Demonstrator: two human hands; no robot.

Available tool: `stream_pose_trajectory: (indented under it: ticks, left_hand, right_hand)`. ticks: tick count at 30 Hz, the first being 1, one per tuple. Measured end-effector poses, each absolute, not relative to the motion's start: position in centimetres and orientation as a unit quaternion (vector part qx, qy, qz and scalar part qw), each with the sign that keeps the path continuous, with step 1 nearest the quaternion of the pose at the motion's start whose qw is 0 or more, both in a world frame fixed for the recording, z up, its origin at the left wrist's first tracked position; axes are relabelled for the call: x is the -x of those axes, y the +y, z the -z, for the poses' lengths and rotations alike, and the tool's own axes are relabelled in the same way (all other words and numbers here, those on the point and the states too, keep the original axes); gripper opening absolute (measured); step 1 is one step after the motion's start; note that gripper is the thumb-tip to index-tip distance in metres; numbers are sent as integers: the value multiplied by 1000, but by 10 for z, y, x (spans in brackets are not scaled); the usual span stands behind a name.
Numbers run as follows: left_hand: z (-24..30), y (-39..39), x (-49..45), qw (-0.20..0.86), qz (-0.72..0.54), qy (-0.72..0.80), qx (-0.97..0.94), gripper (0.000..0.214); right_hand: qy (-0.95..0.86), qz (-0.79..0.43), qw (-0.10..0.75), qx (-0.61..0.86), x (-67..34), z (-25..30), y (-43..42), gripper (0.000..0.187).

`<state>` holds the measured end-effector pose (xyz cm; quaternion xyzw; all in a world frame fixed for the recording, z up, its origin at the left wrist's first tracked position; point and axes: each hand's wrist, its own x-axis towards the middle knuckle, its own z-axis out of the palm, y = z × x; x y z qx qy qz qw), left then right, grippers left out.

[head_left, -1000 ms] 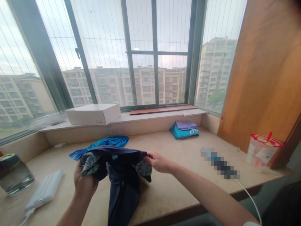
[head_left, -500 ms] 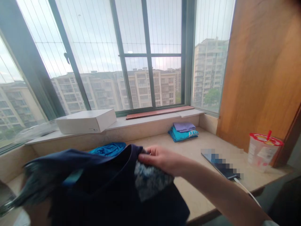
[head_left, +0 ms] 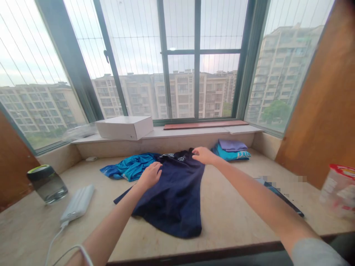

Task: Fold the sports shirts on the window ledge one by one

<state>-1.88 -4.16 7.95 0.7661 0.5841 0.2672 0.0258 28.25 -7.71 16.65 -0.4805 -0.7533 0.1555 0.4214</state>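
A dark navy T-shirt (head_left: 177, 195) lies spread on the stone counter, its hem toward me and its patterned collar end at the far side. My right hand (head_left: 205, 156) is at the far right corner of the shirt, with bent fingers pinching the dark cloth there. Over the shirt's left side is my left hand (head_left: 151, 175), its fingers loosely apart and nothing held in them. Crumpled blue clothing (head_left: 135, 166) lies just beyond the left hand, partly against the shirt. A folded stack of blue and purple clothes (head_left: 231, 149) sits beyond the right hand.
At left stand a dark-lidded bottle (head_left: 47, 184) and a white power bank (head_left: 77, 203) with its cable near my left forearm. A phone (head_left: 285, 199) and a plastic cup (head_left: 340, 192) are at right. On the sill rests a white box (head_left: 124, 128).
The shirt, held up in the air before, now lies flat on the counter. My left hand has come clearly into view. The view has turned left, showing the bottle and power bank.
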Motion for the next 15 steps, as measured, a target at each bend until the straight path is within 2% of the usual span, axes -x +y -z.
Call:
stream_pose_trajectory:
  ticks: [5, 7, 9, 13, 15]
  left_hand:
    - [-41, -80, 25, 56, -155, 526, -834, 40]
    - [-34, -87, 30, 43, -117, 532, -837, 44]
    - [-31, -90, 34, 34, -78, 543, -835, 48]
    - [-29, -90, 35, 40, -55, 564, -823, 53]
    - [-29, -92, 32, 40, -49, 567, -822, 54]
  right_hand:
    - [-845, -225, 297, 384, -280, -98, -144, 29]
    - [-890, -250, 216, 314, -280, -72, -173, 35]
    - [-907, -247, 170, 297, -278, -50, -192, 40]
    - [-904, -214, 164, 331, -270, -20, -197, 24]
    - [-895, -222, 183, 341, -271, -14, -188, 26]
